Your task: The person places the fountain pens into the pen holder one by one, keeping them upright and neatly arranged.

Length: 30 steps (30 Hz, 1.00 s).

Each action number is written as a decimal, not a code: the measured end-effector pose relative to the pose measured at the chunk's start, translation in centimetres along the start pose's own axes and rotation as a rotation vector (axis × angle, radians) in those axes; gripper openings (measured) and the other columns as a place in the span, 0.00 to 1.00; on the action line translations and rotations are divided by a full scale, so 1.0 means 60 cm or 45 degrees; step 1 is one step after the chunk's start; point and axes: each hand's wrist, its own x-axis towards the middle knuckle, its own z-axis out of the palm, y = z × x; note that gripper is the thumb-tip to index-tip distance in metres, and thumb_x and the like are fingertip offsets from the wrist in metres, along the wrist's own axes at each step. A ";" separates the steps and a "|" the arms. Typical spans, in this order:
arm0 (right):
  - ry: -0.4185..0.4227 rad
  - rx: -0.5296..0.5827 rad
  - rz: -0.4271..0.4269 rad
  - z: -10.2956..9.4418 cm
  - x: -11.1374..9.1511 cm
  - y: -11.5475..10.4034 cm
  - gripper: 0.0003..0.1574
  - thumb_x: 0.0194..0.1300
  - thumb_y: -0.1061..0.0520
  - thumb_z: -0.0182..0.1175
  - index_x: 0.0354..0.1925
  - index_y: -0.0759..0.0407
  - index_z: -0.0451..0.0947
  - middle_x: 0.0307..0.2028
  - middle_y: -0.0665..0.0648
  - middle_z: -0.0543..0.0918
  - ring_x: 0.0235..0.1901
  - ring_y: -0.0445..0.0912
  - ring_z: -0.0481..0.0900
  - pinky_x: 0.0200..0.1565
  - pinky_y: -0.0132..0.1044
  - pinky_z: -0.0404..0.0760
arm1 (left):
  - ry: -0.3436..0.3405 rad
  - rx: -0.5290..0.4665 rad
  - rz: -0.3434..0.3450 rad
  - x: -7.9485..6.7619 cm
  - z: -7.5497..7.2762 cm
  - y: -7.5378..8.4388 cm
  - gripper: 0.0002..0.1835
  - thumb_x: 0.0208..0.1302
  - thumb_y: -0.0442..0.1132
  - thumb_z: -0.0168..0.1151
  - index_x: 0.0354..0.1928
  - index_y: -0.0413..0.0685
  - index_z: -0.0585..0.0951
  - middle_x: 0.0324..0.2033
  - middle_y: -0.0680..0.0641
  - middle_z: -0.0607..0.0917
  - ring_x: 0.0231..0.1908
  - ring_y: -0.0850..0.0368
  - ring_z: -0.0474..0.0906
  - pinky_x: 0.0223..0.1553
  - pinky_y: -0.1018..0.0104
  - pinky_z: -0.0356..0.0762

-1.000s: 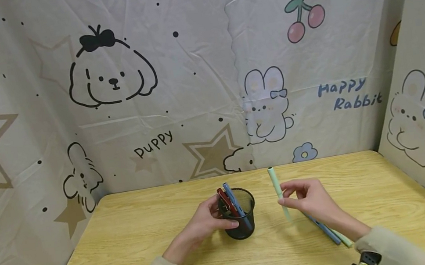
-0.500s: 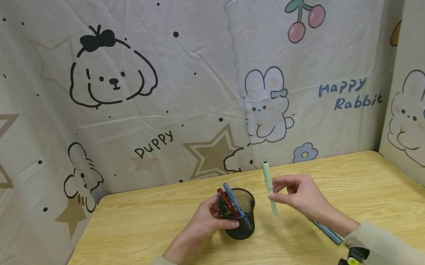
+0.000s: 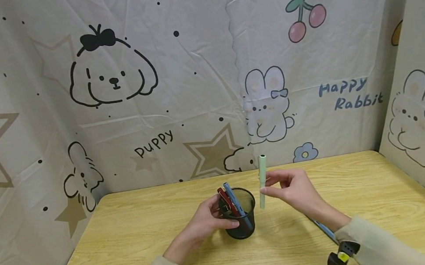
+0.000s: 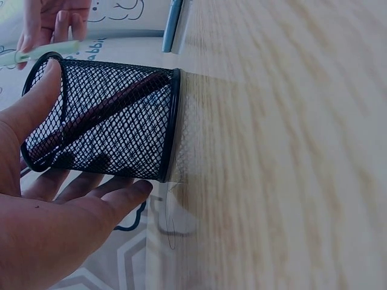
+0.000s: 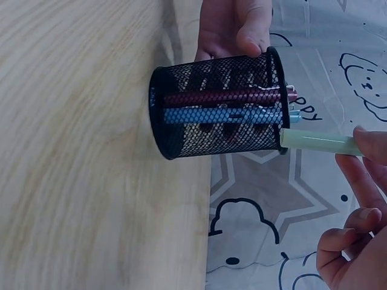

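Gripping the black mesh cup (image 3: pixel 250 225) in the head view is the left hand (image 3: pixel 203 220), thumb on the near side and fingers round the far side, while the cup stands upright on the table (image 3: pixel 137 234). A red pen (image 3: pixel 226 199) and a blue pen (image 3: pixel 231 195) lean together inside it, tops poking out over the rim. The right hand (image 3: pixel 297 190) is up in the air just beside the cup, pinching a green pen (image 3: pixel 262 172) nearly upright between thumb and fingers, and there's a small gap between that pen and the cup. A second blue pen (image 3: pixel 325 229) lies on the table, partly hidden behind the right forearm. Over in the left wrist view everything's sideways: left thumb on the rim, fingers along the other side, and you can see the red pen slanting through the mesh. The right hand and green pen are past the rim at the edge of that shot. Right wrist view has both pens through the mesh and the green pen's lower end right by the rim, though I can't tell from there if it's touching
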 end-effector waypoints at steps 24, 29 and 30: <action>-0.003 0.013 -0.077 0.038 0.033 -0.012 0.18 0.60 0.61 0.79 0.49 0.63 0.90 0.35 0.53 0.92 0.22 0.43 0.70 0.25 0.30 0.59 | -0.010 0.012 0.008 0.000 -0.002 0.000 0.38 0.58 0.27 0.78 0.71 0.39 0.74 0.57 0.42 0.85 0.59 0.46 0.81 0.65 0.53 0.76; -0.008 -0.024 -0.047 0.046 0.038 -0.007 0.20 0.60 0.60 0.79 0.50 0.65 0.89 0.36 0.55 0.92 0.25 0.50 0.79 0.25 0.31 0.61 | -0.015 0.006 0.010 0.000 -0.003 0.000 0.39 0.58 0.27 0.78 0.71 0.39 0.74 0.57 0.43 0.85 0.59 0.46 0.81 0.65 0.52 0.76; -0.011 -0.027 -0.042 0.047 0.039 -0.005 0.21 0.60 0.60 0.79 0.51 0.65 0.89 0.37 0.56 0.92 0.26 0.50 0.80 0.25 0.31 0.61 | -0.016 0.003 0.008 0.000 -0.003 0.000 0.39 0.58 0.27 0.79 0.72 0.39 0.74 0.58 0.43 0.85 0.59 0.46 0.81 0.65 0.53 0.76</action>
